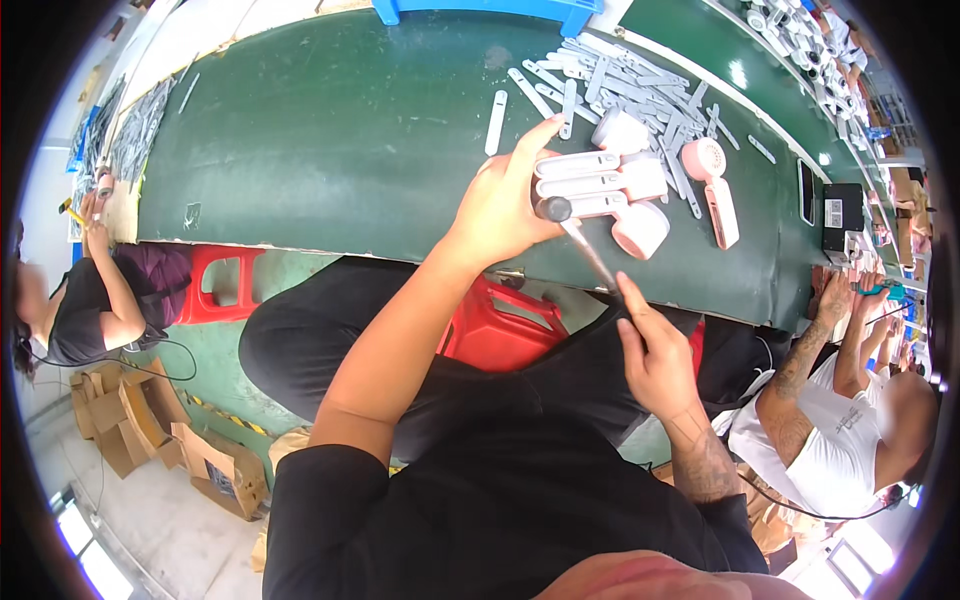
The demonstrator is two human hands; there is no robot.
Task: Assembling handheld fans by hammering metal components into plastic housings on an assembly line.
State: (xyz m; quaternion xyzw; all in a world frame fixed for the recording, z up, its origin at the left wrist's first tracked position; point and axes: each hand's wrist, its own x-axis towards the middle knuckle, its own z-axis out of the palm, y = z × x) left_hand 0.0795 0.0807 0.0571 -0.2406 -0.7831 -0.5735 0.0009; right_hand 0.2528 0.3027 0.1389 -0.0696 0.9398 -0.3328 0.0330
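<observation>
My left hand (500,205) grips a row of pink handheld devices (645,178) with round heads, which look like small fans. Pale grey strips lie along their handles, side by side over the table's near edge. Closed around the dark handle of a small mallet (592,255) is my right hand (655,355). Its round black head is at the lowest handle, close to my left fingers; whether it touches cannot be told. To the right, another pink device (720,205) lies alone on the green table (330,150). Behind it spreads a pile of loose grey strips (640,95).
A blue crate (490,12) stands at the far edge. On the right are a phone (806,190) and a black box (843,215). Co-workers sit at both sides, the right one's arm (790,400) near the table. Red stools (500,325) and cardboard boxes (215,465) are below.
</observation>
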